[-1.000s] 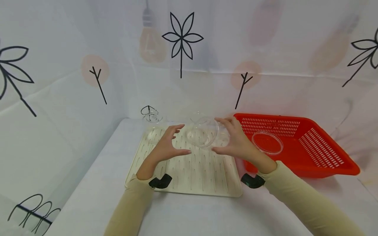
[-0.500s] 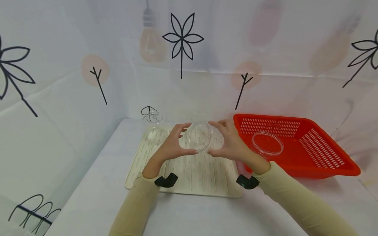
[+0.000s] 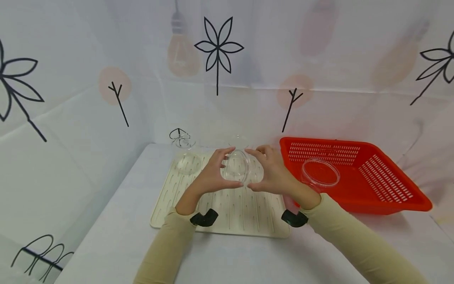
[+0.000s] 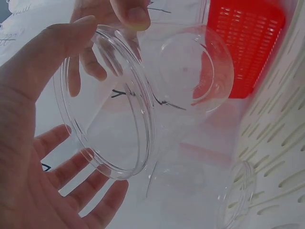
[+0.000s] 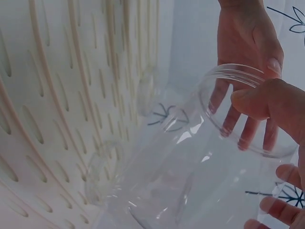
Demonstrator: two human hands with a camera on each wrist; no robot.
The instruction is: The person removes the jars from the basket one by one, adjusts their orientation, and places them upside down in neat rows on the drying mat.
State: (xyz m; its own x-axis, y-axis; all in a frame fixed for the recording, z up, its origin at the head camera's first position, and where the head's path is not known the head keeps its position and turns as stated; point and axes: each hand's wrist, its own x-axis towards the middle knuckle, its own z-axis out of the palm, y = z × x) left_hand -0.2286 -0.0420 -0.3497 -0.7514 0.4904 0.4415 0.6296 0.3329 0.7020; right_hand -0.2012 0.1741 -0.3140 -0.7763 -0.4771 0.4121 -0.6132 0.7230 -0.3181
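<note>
A clear jar point(image 3: 237, 165) with a wide, ringed mouth is tilted between my two hands over a cream ribbed drying mat point(image 3: 244, 221). My left hand point(image 3: 219, 171) grips its rim: in the left wrist view the thumb lies on one side and the fingers point(image 4: 78, 191) spread along the other. My right hand point(image 3: 273, 171) curves around the opposite side of the rim. In the right wrist view, its thumb point(image 5: 262, 100) crosses the mouth and its fingertips point(image 5: 281, 210) sit just under the rim. The jar's body point(image 5: 171, 157) extends away from the mouth.
A red perforated basket point(image 3: 383, 197) stands at the right with a clear round jar point(image 3: 320, 172) inside. Other clear jars, one of them at the back left point(image 3: 188, 163), stand along the mat's far side. A patterned white sheet point(image 3: 248, 106) hangs behind.
The jar, at first held by my right hand alone, has moved slightly left and turned. My left hand has moved right and taken hold of its rim.
</note>
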